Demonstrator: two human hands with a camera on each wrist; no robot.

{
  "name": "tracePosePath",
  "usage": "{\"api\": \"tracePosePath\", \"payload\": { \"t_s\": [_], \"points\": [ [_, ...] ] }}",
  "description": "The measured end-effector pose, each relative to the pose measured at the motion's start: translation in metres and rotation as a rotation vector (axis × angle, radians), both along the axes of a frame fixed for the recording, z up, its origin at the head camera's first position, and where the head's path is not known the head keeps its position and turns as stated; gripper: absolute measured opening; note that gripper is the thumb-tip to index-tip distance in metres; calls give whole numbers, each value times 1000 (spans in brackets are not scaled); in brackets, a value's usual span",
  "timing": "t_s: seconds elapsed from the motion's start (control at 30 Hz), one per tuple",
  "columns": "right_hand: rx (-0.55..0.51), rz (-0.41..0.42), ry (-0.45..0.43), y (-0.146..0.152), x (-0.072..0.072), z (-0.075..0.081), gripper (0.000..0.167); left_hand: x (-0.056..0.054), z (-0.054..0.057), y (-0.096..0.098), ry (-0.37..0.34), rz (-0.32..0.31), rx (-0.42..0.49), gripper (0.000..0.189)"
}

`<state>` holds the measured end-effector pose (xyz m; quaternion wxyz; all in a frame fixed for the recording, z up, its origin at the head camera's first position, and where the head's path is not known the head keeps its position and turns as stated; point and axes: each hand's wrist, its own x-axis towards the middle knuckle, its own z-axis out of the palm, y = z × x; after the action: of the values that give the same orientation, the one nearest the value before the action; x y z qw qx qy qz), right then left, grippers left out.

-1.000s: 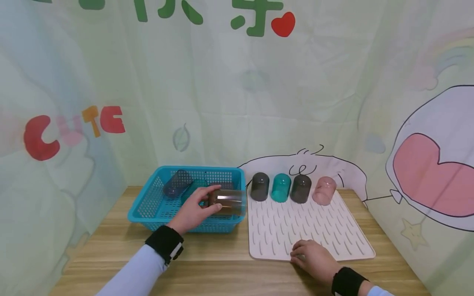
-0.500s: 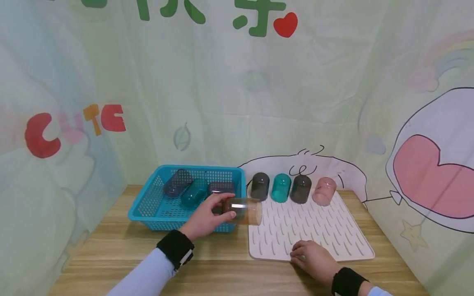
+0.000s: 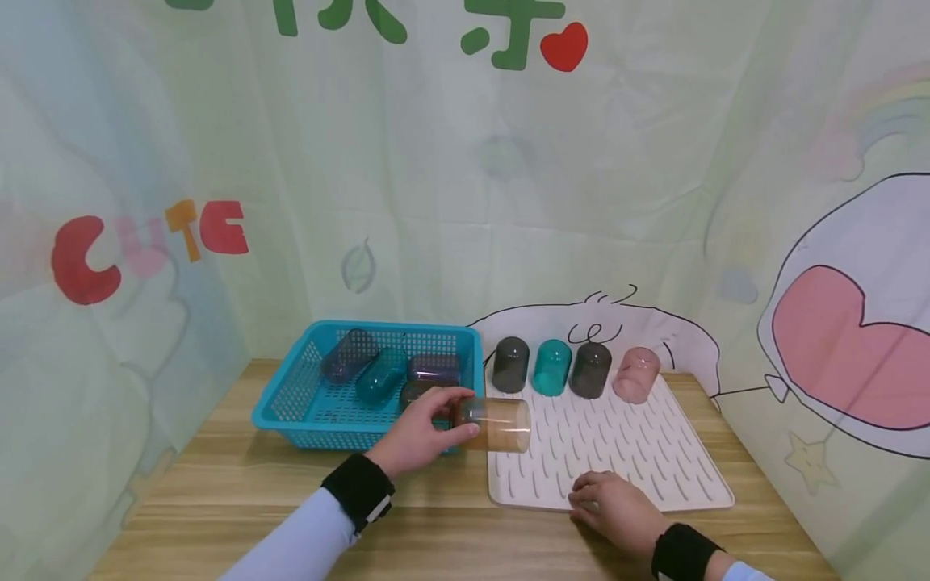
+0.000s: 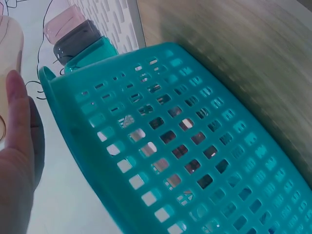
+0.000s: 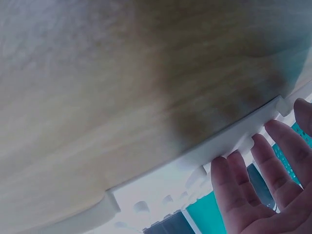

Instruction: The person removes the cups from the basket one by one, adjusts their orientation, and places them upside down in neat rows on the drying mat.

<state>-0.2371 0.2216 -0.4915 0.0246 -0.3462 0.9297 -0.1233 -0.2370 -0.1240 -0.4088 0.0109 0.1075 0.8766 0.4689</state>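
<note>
In the head view, my left hand (image 3: 421, 432) grips a clear amber cup (image 3: 501, 424) by its base end. The cup lies sideways in the air, its mouth pointing right, over the left side of a white ridged drying mat (image 3: 603, 452). In the left wrist view, the thumb side of the left hand (image 4: 17, 161) shows at the left edge, with the cup mostly cut off. My right hand (image 3: 613, 508) rests at the mat's near edge, fingers loosely bent and holding nothing. Its fingertips (image 5: 219, 168) touch the mat's edge in the right wrist view.
A blue plastic basket (image 3: 327, 438) at left holds several cups, including a teal cup (image 3: 381, 378) and a purple cup (image 3: 433, 369). Along the mat's back edge stand a grey cup (image 3: 511, 367), teal cup (image 3: 552, 369), dark cup (image 3: 591, 373) and pink cup (image 3: 637, 376), upside down.
My left hand has carried the amber cup right and slightly nearer, out from over the basket to above the mat's left side. The right hand has stayed in place.
</note>
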Motion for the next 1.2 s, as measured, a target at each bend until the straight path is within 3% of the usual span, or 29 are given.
{"api": "tracePosePath", "payload": {
  "t_s": [0.43, 0.7, 0.83, 0.93, 1.2],
  "points": [
    [10, -20, -69, 1, 1, 6, 25, 1, -1, 5, -10, -21, -29, 54],
    [-32, -152, -164, -4, 1, 17, 32, 2, -5, 5, -22, -40, -21, 55],
    [-105, -210, -71, -13, 0, 37, 36, 2, -5, 5, -20, -43, -24, 55],
    [-159, -196, 47, -22, 0, 57, 42, 2, -6, 5, -15, -43, -31, 54],
    [-250, 0, 206, -58, 2, 102, 67, 2, -7, 6, -9, -38, -35, 56]
  ]
}}
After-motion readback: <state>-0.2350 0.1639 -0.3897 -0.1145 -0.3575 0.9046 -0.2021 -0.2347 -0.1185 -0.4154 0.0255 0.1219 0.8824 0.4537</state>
